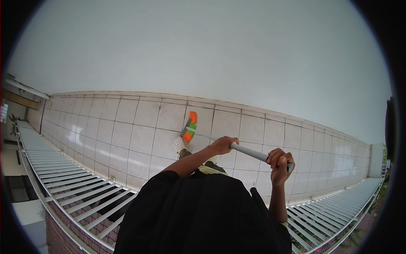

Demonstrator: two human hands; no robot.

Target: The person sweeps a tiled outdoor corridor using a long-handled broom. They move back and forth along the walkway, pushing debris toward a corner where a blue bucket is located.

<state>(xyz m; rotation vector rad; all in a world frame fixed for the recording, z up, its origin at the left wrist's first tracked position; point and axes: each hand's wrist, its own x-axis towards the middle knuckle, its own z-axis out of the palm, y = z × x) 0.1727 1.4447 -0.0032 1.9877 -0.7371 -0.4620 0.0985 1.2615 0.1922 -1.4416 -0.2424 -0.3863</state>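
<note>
A long-handled floor brush slants across the middle of the view. Its light grey handle (pixel 252 152) runs from the right down to a brush head (pixel 192 127) with orange and green bristles and a grey bar along its left side. My left hand (pixel 224 145) wraps around the handle partway along. Near the dark-tipped top end, my right hand (pixel 280 162) grips it. The head is at the tiled floor (pixel 171 117), just beside a white perforated clog (pixel 179 145) on my foot. My other shoe is mostly hidden behind my left forearm and clothing.
A plain pale wall (pixel 203 47) rises along the far side of this narrow balcony. White metal railings (pixel 79 193) border the near side on the left and right, with roof tiles (pixel 60 228) below. A doorway area with a plant (pixel 13 120) lies at far left.
</note>
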